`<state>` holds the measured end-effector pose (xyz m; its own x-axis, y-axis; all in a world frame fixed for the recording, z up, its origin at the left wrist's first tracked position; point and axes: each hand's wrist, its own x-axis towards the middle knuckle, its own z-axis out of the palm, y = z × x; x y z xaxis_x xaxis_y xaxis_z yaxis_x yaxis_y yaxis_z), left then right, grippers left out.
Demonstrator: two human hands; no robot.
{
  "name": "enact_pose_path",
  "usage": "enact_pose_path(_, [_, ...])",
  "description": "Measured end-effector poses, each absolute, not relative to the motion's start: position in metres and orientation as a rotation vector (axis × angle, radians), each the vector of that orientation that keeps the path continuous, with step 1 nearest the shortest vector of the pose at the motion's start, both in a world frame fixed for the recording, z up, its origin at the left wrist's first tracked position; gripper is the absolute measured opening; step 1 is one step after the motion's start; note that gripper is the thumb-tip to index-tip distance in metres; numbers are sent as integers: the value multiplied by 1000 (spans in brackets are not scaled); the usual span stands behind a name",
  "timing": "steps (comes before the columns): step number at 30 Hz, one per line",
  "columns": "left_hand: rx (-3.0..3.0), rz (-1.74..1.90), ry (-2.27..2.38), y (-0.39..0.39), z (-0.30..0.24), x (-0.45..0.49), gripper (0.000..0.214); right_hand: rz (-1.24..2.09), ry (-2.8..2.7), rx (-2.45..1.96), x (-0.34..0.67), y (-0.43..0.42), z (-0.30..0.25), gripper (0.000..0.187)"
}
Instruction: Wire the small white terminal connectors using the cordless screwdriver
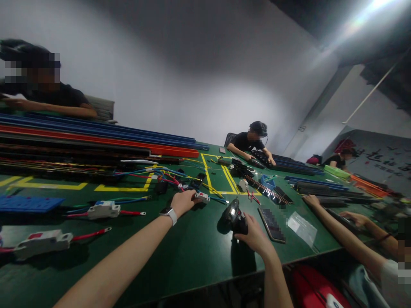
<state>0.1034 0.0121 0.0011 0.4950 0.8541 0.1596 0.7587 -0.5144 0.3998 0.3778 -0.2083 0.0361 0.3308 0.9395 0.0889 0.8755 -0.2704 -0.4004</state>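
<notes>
My left hand (183,202), with a watch on its wrist, reaches over the green table. Its fingers are closed on a small white circuit breaker (203,196) that has wires and a ring terminal at its right end. Nearer the front edge, my right hand (253,233) grips a black cordless drill (233,214), its nose tilted up and away to the left. Beyond my left hand lies a tangle of coloured wires (173,173). Two more wired circuit breakers, a farther one (104,209) and a nearer one (45,243), rest at the left.
A phone (272,224) and a clear plastic bag (302,227) lie right of the drill. Long blue and orange rails (173,150) are stacked at the back left. Co-workers sit across the table, and another person's hands (313,201) work at the right.
</notes>
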Motion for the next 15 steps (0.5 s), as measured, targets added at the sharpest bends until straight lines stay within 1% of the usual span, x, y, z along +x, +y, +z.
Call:
enact_pose_path(4, [2450, 459, 1422, 13, 2, 110, 42, 205, -1670, -2402, 387, -199, 31, 68])
enact_pose_path(9, [2418, 468, 1456, 20, -2, 122, 40, 241, -1684, -2459, 388, -182, 34, 50])
enact_pose_path(12, [2431, 477, 1445, 26, -5, 126, 40, 267, -1644, -2460, 390, -181, 34, 42])
enact_pose_path(15, [2445, 477, 1434, 30, -8, 129, 39, 294, -1588, -2416, 394, -184, 34, 41])
